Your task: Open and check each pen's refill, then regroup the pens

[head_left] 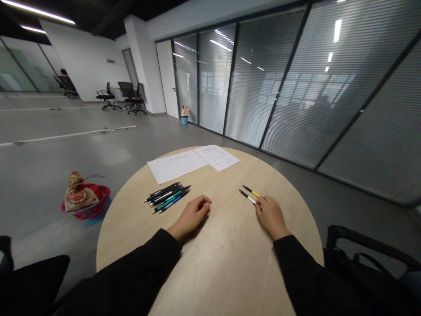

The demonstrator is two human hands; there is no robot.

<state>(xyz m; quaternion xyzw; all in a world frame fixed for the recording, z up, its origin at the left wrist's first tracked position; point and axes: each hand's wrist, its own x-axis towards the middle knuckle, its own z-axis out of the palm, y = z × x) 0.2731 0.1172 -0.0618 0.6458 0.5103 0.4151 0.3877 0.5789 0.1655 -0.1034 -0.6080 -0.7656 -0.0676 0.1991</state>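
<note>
My right hand (271,216) rests on the right part of the round table, its closed fingers at the near end of a white-and-black pen (247,197). A yellow-and-black pen (251,191) lies just beyond and nearly parallel, its near end close to the same fingers. My left hand (193,215) lies on the table with its fingers curled together, and no object shows in it. Left of that hand is a bunch of pens (168,195), mostly black, with green and blue ones at the near side. The pens in the bunch lie side by side at a slant.
Two printed paper sheets, a left one (177,166) and a right one (217,158), lie at the table's (226,263) far edge. A basket (98,210) holding a bag stands on the floor at left. A black chair (368,245) is close at right.
</note>
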